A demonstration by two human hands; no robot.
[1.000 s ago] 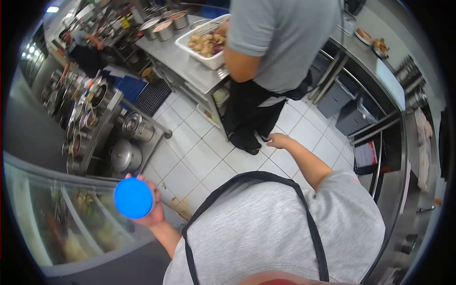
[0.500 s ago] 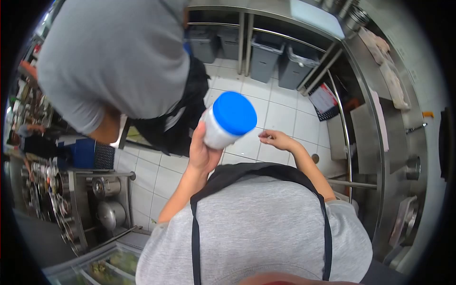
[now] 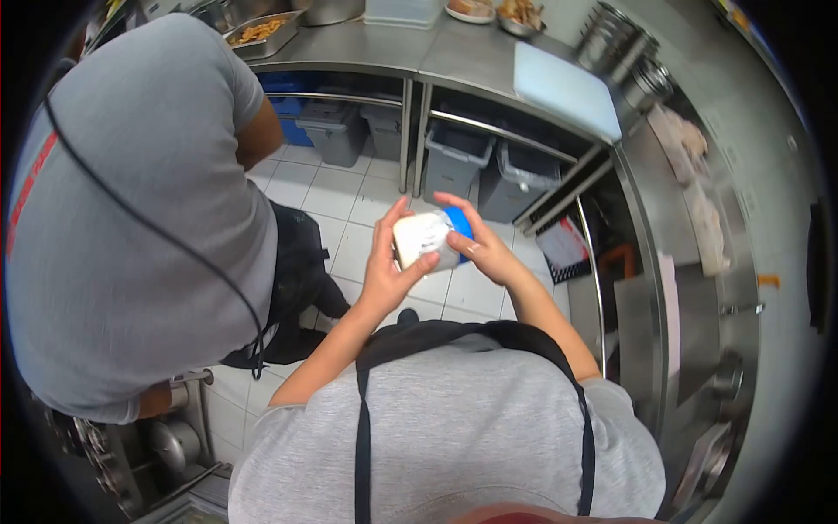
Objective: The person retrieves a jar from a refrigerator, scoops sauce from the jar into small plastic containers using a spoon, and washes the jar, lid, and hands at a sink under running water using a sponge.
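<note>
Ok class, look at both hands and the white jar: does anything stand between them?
Nothing visible does: the left hand is directly on the white jar, around its body, and the right hand is at its blue lid.

Both forearms reach forward, left hand (image 3: pixel 392 262) and right hand (image 3: pixel 482 247) curled.

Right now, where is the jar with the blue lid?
In the head view, the jar is near the middle, held over the tiled floor, the left hand around its body and the right hand at its blue lid.
</note>
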